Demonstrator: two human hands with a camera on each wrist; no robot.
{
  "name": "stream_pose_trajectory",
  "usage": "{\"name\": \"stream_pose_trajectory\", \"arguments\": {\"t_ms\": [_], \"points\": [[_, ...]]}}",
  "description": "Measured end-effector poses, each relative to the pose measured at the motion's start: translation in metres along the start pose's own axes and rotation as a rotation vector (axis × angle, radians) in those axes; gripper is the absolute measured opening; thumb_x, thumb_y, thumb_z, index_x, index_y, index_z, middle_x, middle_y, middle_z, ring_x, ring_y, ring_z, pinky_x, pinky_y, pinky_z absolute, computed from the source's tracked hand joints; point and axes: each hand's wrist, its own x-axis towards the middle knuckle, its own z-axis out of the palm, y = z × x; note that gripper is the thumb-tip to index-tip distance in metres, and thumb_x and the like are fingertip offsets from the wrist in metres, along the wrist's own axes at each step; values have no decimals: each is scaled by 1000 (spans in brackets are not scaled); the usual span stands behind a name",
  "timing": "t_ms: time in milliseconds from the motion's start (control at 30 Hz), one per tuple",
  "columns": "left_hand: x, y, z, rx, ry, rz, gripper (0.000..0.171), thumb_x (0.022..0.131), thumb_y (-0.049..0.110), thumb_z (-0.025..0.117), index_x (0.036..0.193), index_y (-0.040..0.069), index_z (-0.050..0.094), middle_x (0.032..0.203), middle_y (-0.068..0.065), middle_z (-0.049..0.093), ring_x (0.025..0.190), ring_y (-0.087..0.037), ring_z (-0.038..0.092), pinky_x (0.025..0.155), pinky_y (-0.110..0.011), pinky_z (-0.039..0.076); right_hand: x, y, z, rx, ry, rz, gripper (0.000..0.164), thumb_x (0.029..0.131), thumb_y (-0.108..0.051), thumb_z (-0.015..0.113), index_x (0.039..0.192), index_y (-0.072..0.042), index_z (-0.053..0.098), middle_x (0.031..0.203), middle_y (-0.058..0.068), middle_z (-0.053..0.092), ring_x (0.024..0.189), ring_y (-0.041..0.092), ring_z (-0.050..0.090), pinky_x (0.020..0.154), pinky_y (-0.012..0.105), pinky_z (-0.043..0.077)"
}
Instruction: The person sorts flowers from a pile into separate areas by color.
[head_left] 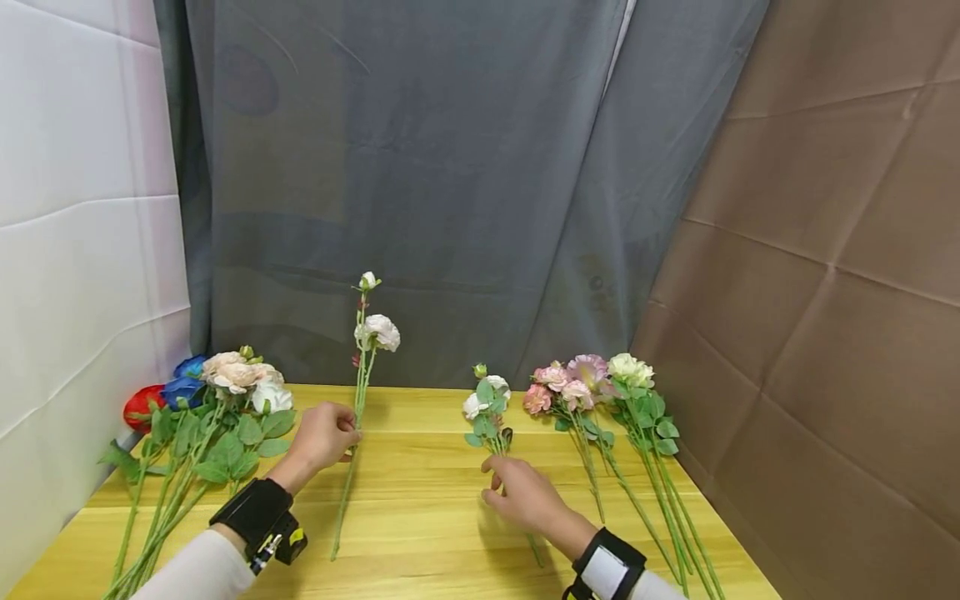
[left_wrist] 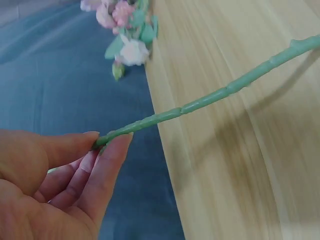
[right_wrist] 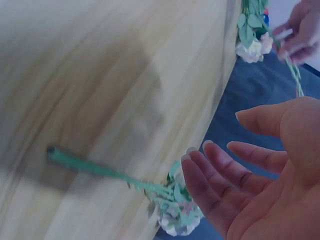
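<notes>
Head view: white-flowered stem (head_left: 363,379), long axis tilted, blooms (head_left: 384,332) uppermost.

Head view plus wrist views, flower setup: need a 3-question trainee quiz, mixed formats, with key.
1. Which hand pinches a green stem between thumb and fingers?
2. True or false: the right hand is gripping a stem.
3. Multiple choice: which colour sits right beside the red flower? A) yellow B) blue C) black

Key:
1. The left hand.
2. False; the right wrist view shows its fingers holding nothing.
3. B; blue flowers lie next to it.
</notes>
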Motion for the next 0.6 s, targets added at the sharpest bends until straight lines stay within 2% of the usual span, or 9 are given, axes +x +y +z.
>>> {"name": "stream_pose_trajectory", "arguments": {"t_ms": [133, 267, 467, 600], "points": [[2, 12, 21, -44, -1, 13, 23, 86, -11, 72, 72, 1, 59, 67, -5, 52, 58, -18, 61, 54, -34, 60, 3, -4, 8, 97, -71, -59, 36, 96, -14, 69, 128, 0, 63, 96, 4, 67, 74, 9, 62, 63, 29, 51], [3, 26, 44, -103, 3, 33, 23, 85, -12, 73, 72, 0, 59, 68, -7, 56, 59, -19, 63, 54, -34, 60, 11, -15, 18, 211, -106, -47, 35, 96, -13, 69, 126, 3, 62, 97, 5, 69, 79, 12, 67, 67, 29, 55], [2, 46, 73, -215, -35, 61, 17, 87, -11, 72, 76, -2, 63, 70, -9, 60, 61, -20, 65, 55, -36, 61, 22, -38, 35, 421, -65, -10, 30, 95, -11, 70, 117, 9, 64, 95, 14, 74, 76, 25, 74, 62, 30, 59], [3, 56, 85, -267, -62, 87, 11, 89, -8, 72, 82, -3, 65, 74, -10, 63, 64, -21, 67, 58, -39, 62, 24, -45, 39, 547, -32, 18, 22, 94, -4, 67, 110, 10, 63, 86, 17, 75, 70, 31, 74, 58, 32, 60]]}}
